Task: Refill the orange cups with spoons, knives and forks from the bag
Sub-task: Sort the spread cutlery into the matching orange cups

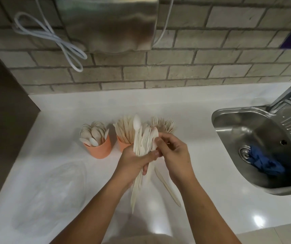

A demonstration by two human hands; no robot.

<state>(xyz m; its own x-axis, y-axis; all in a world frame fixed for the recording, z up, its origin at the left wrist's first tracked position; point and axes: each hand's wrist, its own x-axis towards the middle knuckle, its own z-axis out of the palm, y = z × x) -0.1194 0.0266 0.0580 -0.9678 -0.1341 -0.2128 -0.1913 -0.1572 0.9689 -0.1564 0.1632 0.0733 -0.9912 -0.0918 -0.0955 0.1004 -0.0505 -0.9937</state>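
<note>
Far to the left of the left hand and nearer the person, a clear bag (pixel 49 196) lies flat and crumpled on the white counter (pixel 211 199). Beyond it, up and left of the left hand, stands an orange cup (pixel 99 148) packed with spoons (pixel 92 133), bowls up. Just beside it, touching or nearly touching the left hand's knuckles, a second orange cup (pixel 123 144) holds a fan of knives (pixel 124 128).

The left hand (pixel 134 162) is wrapped round a bundle of cutlery (pixel 143 143) at mid-handle, thumb across the front. The pale pieces stand upright above the fist, with one spoon head tallest, and the handles trail down past the wrist. The right hand (pixel 174 155) meets it from the right, fingertips pinching a piece at the bundle's top edge. Behind both hands a cluster of forks (pixel 164 124) rises, their cup hidden.

Under the right wrist a single wooden knife (pixel 167 188) slants down to the right — whether it lies on the counter or hangs from the hand I cannot tell.

Well right of the right hand a steel sink (pixel 229 118) is set into the counter, with a blue cloth (pixel 264 162) by its drain and a tap (pixel 287 95) above.
</note>
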